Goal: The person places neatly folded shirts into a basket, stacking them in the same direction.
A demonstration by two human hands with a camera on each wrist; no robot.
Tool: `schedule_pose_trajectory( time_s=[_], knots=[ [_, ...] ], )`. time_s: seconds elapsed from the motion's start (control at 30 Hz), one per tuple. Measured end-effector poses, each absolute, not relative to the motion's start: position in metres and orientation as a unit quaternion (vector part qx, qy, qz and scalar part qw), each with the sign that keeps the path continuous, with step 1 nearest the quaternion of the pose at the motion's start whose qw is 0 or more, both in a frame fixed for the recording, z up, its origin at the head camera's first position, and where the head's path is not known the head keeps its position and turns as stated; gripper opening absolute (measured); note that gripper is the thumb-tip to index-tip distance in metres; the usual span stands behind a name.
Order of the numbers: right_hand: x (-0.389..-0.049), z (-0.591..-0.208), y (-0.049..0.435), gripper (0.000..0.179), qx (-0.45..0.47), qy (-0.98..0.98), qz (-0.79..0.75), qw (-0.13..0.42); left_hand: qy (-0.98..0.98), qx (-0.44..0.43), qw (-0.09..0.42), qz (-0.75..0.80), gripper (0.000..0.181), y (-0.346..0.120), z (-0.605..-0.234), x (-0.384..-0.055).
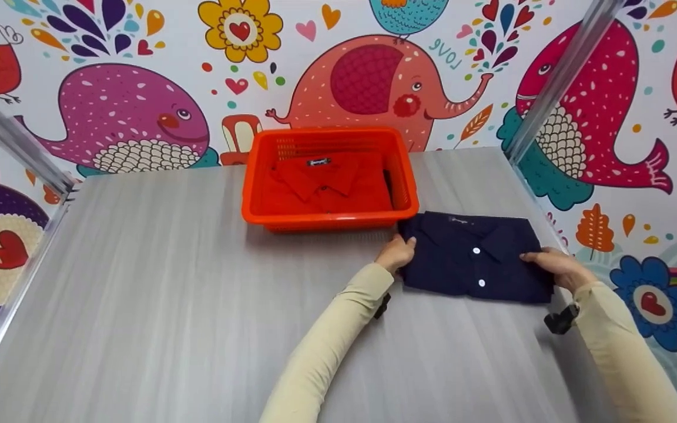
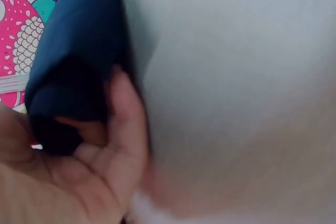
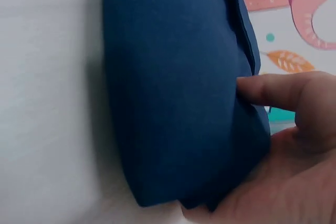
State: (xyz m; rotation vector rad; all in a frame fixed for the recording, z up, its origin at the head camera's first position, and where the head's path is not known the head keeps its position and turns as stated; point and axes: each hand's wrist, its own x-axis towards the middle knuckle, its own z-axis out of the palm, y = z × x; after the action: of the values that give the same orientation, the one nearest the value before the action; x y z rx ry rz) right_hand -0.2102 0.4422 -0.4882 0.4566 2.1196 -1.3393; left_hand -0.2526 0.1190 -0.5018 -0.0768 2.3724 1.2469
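Note:
A folded navy shirt with a collar and two white buttons lies flat between both hands, just right of the basket. My left hand grips its left edge, the fingers curled under the fabric in the left wrist view, where the navy cloth bulges over them. At the opposite edge my right hand holds the shirt, thumb on top and fingers beneath. The right wrist view shows that thumb pressing the navy side; the fingers underneath are mostly hidden.
An orange plastic basket stands at the back against the wall, with a folded red shirt inside. The shirt's upper left corner meets the basket's lower right corner. Metal posts and patterned walls edge the grey table.

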Motion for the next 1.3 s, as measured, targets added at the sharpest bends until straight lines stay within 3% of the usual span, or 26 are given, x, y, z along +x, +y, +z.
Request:
schedule_pose_trajectory(
  time_s=[0.23,0.47,0.7,0.83,0.97,1.3],
  knots=[
    [-0.205,-0.482,0.434,0.082,0.118,0.83,-0.489,0.239,0.821,0.011,0.258,0.509,0.052,0.106,-0.5,-0.255],
    [-0.198,-0.487,0.431,0.08,0.069,0.86,-0.465,0.198,0.714,-0.015,0.35,0.607,0.057,0.087,-0.511,-0.259],
    [-0.189,-0.491,0.429,0.067,0.031,0.861,-0.482,0.159,0.659,-0.019,0.404,0.635,0.036,0.074,-0.515,-0.257],
    [-0.186,-0.489,0.422,0.063,0.012,0.858,-0.489,0.156,0.656,-0.019,0.42,0.627,0.065,0.064,-0.512,-0.254],
    [-0.185,-0.487,0.412,0.07,0.004,0.841,-0.512,0.173,0.655,-0.019,0.43,0.622,0.092,0.047,-0.51,-0.252],
    [-0.181,-0.485,0.38,0.069,-0.029,0.836,-0.515,0.189,0.648,0.006,0.458,0.609,0.096,-0.002,-0.506,-0.244]
  ],
)
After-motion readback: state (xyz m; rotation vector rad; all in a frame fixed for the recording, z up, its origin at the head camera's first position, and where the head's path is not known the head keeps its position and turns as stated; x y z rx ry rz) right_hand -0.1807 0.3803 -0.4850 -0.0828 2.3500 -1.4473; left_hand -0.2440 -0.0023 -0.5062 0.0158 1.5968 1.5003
